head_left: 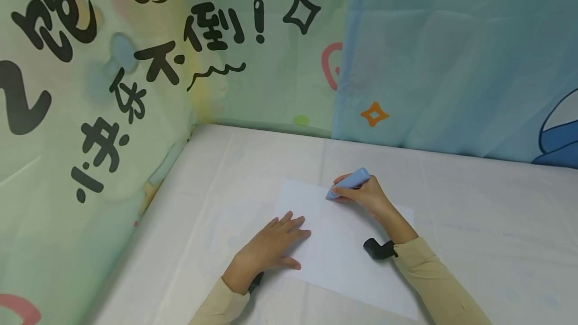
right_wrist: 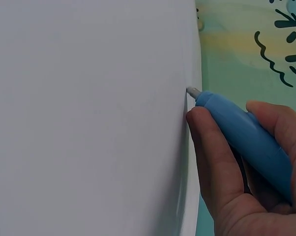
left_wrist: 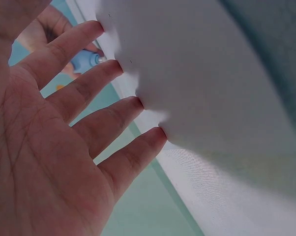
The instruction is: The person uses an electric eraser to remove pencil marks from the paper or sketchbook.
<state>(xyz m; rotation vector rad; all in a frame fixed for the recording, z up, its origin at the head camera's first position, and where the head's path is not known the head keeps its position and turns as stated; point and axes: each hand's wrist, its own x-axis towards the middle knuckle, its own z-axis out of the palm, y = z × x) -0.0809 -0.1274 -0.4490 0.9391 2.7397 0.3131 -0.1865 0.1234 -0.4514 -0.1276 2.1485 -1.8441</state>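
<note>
A sheet of white paper (head_left: 338, 260) lies on the white-covered table. My right hand (head_left: 371, 198) grips a thick light-blue pen (head_left: 354, 179), shaped like a correction pen, near the sheet's far edge. In the right wrist view, the pen's narrow grey tip (right_wrist: 193, 92) meets the paper, and the thumb and fingers close round its body. My left hand (head_left: 271, 245) rests on the sheet's left side with fingers spread. The left wrist view shows its fingertips (left_wrist: 160, 133) pressing the paper, the palm raised. No mark is visible on the sheet.
The white tablecloth (head_left: 496, 224) stretches out around the paper. A green printed curtain (head_left: 271, 94) stands along the left and back, joining a blue curtain (head_left: 451, 64) at the back right. A black wrist-camera mount (head_left: 378, 249) juts from the right sleeve over the sheet.
</note>
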